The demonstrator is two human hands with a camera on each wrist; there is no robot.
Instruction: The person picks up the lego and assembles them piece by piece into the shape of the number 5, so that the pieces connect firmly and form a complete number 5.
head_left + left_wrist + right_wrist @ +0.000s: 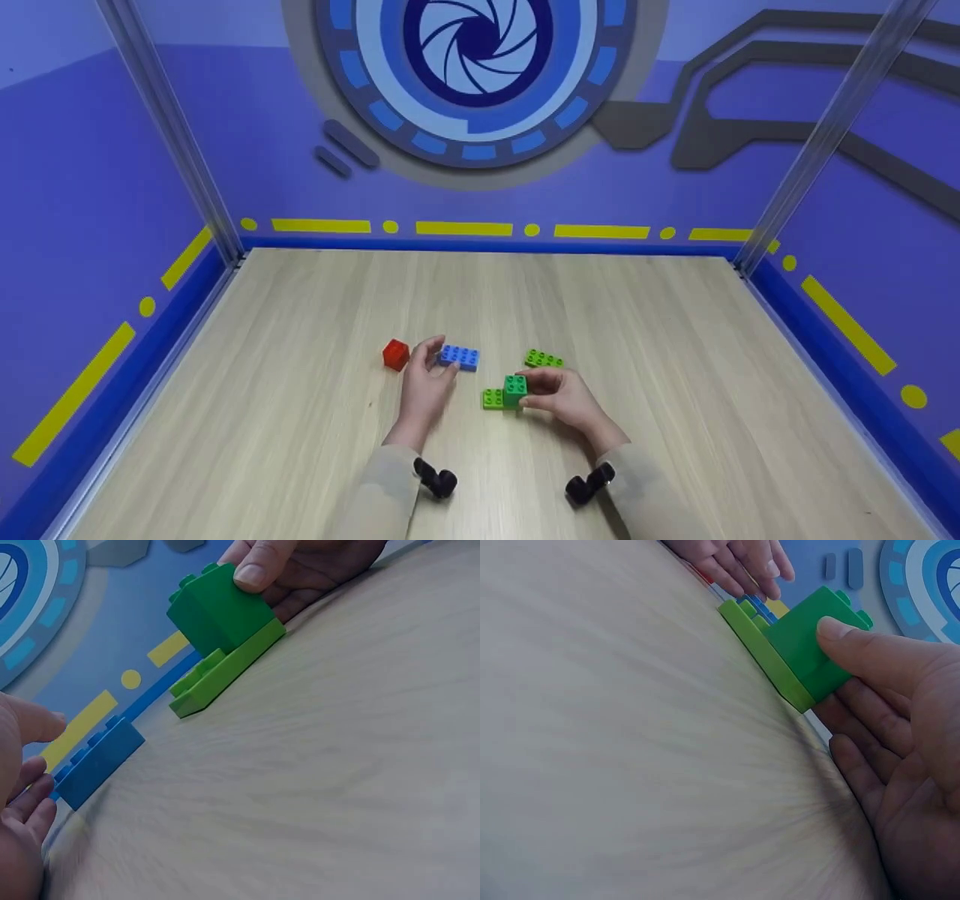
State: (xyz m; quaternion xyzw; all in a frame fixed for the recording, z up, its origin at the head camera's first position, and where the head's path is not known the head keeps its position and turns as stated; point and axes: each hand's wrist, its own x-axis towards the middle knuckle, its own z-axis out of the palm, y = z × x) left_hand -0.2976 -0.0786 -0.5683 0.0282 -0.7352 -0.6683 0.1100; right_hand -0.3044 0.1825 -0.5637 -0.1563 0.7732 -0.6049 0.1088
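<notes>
My right hand (566, 395) pinches a dark green block (515, 388) between thumb and fingers. That block stands upright on the right end of a thin light green brick (493, 399), whose left studs stay bare; in the right wrist view the light green brick (751, 637) lies flat on the tabletop. My left hand (426, 386) is beside the left end of a blue eight-stud brick (460, 358). From the left wrist view, its thumb is raised off the blue brick (101, 763) and the other fingers are close by its end.
A red block (396, 355) lies just left of my left hand. Another light green brick (544, 358) sits behind my right hand. The pale wooden tabletop (300, 315) is bordered by blue-purple walls (247, 135) at the back and both sides.
</notes>
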